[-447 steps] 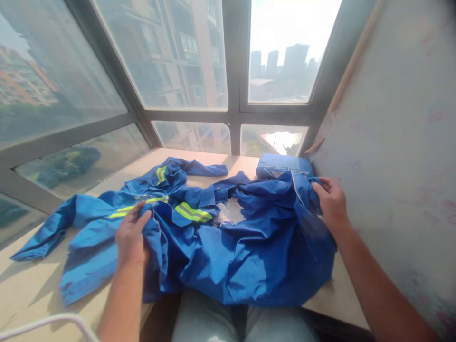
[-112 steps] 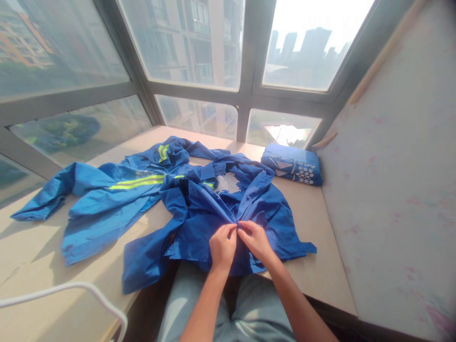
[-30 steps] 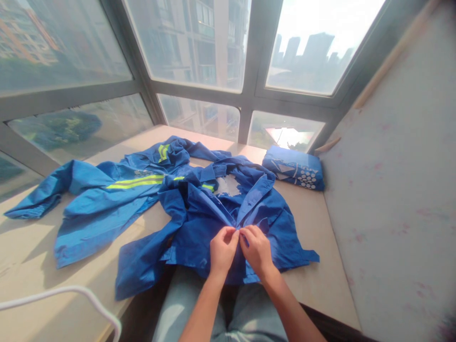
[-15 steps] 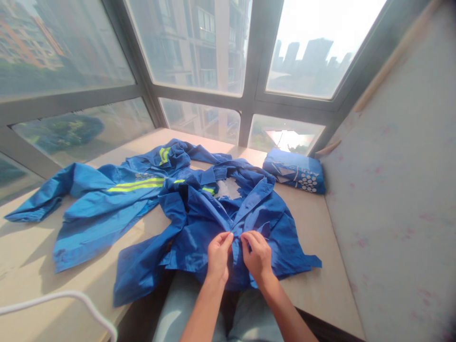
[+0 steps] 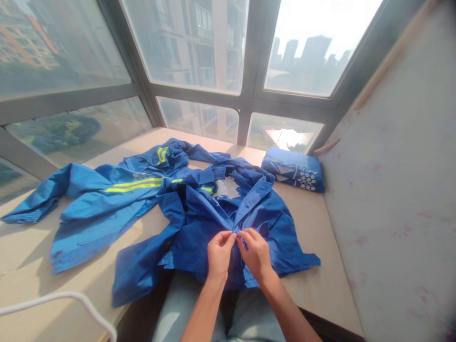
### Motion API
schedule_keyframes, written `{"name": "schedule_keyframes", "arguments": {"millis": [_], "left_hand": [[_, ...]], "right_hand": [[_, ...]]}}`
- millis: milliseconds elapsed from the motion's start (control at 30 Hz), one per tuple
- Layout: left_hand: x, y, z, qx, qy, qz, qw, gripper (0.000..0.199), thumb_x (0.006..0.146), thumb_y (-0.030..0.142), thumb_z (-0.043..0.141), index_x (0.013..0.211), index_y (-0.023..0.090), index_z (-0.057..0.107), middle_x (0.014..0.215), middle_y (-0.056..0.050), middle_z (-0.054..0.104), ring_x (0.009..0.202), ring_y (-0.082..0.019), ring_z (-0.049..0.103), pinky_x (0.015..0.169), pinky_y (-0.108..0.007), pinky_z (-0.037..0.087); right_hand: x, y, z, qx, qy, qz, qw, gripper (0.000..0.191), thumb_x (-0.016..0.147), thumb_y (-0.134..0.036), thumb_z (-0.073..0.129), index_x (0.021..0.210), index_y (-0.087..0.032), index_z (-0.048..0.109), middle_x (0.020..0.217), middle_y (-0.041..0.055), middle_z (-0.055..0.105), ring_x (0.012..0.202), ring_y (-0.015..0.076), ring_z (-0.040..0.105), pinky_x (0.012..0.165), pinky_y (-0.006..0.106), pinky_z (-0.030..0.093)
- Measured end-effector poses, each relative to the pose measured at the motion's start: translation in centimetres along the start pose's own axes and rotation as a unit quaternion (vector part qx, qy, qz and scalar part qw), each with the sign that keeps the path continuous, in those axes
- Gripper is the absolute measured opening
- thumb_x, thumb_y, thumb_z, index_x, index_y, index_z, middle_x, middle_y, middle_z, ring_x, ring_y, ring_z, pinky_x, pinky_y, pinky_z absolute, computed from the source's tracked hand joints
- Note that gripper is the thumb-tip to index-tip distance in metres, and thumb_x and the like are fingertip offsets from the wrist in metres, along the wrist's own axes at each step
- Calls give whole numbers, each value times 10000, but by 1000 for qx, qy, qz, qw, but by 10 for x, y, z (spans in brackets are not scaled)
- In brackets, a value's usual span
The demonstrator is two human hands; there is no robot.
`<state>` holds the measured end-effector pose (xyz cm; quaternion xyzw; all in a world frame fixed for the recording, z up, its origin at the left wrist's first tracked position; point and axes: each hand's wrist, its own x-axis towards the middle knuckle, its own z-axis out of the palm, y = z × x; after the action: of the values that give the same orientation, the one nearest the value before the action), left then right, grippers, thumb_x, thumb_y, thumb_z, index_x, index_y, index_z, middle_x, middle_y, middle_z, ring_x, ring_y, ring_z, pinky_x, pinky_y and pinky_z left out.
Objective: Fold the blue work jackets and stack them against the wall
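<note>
The fingers (image 5: pixel 225 235) of my left hand (image 5: pixel 218 255) and those of my right hand (image 5: pixel 256 251) are pinched onto the front edges of the blue jacket (image 5: pixel 201 230), just below where its collar parts in a V; whatever is between the tips is too small to make out. The jacket lies spread beneath and beyond them, a pale patch (image 5: pixel 227 188) showing inside the neck, one sleeve trailing to the left over the desk's edge above my legs (image 5: pixel 178 308). Up against its far left side, a second jacket (image 5: pixel 107 209) with yellow stripes crowds it. Near its far right shoulder sits a folded blue bundle (image 5: pixel 292 167) with white print. A white cable (image 5: pixel 60 296) curves across the near left corner. The pale wooden desk (image 5: pixel 309 223) meets windows (image 5: pixel 185 42) ahead and a flowered wall (image 5: pixel 399 190) at right.
</note>
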<state>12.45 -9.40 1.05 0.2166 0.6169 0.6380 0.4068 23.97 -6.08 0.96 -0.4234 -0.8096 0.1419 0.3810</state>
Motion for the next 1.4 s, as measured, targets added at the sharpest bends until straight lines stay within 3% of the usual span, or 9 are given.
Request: {"name": "schedule_keyframes", "arguments": {"millis": [233,433,533,733,833,967,1133,1200,1400], "left_hand": [[-1,1,1,-39,3,-26,999,281,610,337,848,787,144,747,759,-44,748,745,-175,688,761,-281,554],[1,-3,-3,-94,-4,-84,992,375,546,347,898,807,128,740,760,-50,750,701,-155,683,709,-257,544],[1,-4,-4,-115,-10,-106,988,404,529,331,912,828,125,735,754,-50,749,679,-148,682,688,-249,542],[1,-3,-4,-80,-46,-63,994,365,609,337,872,873,133,723,787,-52,754,706,-154,692,719,-262,550],[1,-5,-5,-52,-57,-33,996,314,657,332,838,877,145,716,798,-44,751,723,-154,691,738,-263,551],[1,-5,-7,13,-69,16,997,237,725,324,778,876,154,709,810,-43,742,744,-163,692,742,-269,554],[1,-6,-9,59,-110,68,990,229,745,235,705,962,160,708,900,-60,736,842,-183,697,803,-287,561],[4,-8,-11,76,-123,76,987,305,733,198,680,1034,159,704,954,-74,733,896,-191,692,838,-299,558],[6,-3,-22,276,-130,113,946,381,738,152,595,1087,209,739,964,-75,739,745,-180,667,714,-290,533]], "right_hand": [[-1,-1,0,58,-9,43,997,218,959,-225,511,885,-220,716,845,47,742,762,180,683,718,263,491],[8,-3,-5,209,-55,171,961,174,878,-305,596,794,-208,712,769,33,726,684,171,651,676,268,480],[14,-1,-5,320,-70,269,906,185,785,-378,679,732,-200,692,681,18,690,635,166,613,627,267,457],[22,1,-5,529,-132,451,707,293,589,-396,804,691,-187,626,588,-30,589,530,98,492,534,215,365],[22,1,-6,551,-141,466,677,313,575,-387,817,712,-183,623,596,-39,572,532,85,476,531,201,349],[20,1,0,534,-134,448,704,352,669,-502,751,738,-193,596,626,-34,571,530,94,476,530,218,364],[19,3,3,363,-100,314,872,281,813,-488,618,808,-208,628,720,3,633,649,157,572,623,274,451],[18,2,1,302,-86,258,914,204,845,-407,584,850,-212,644,783,15,667,730,173,607,689,282,469],[11,3,3,200,-114,203,952,116,797,-255,555,818,-210,659,767,15,670,677,160,591,650,262,443]]}}
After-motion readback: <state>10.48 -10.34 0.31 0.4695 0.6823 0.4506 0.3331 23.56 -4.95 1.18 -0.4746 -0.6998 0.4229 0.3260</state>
